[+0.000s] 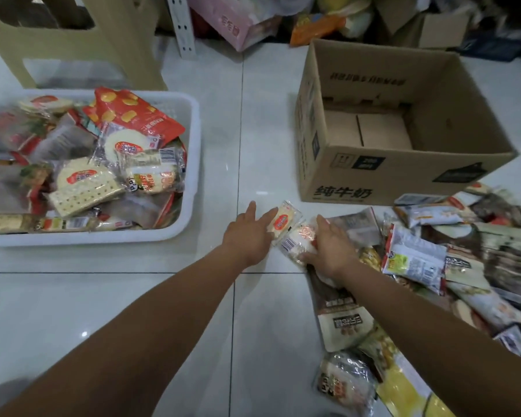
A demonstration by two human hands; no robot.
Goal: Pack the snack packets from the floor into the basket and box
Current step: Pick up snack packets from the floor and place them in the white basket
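A white plastic basket point(193, 164) on the left is filled with several snack packets. An open cardboard box point(382, 176) stands at the right, its inside bare. A pile of snack packets point(418, 260) covers the floor at the right. My left hand point(247, 233) reaches with straight fingers onto a small clear cracker packet point(285, 219) with a red oval label. My right hand point(333, 249) grips a second clear packet point(297, 239) with a barcode, thumb under it, at the pile's left edge.
A beige plastic stool point(82, 40) stands behind the basket. Bags, a pink package point(238, 22) and cartons crowd the far wall. Glossy white floor tiles point(253, 130) lie between basket and box.
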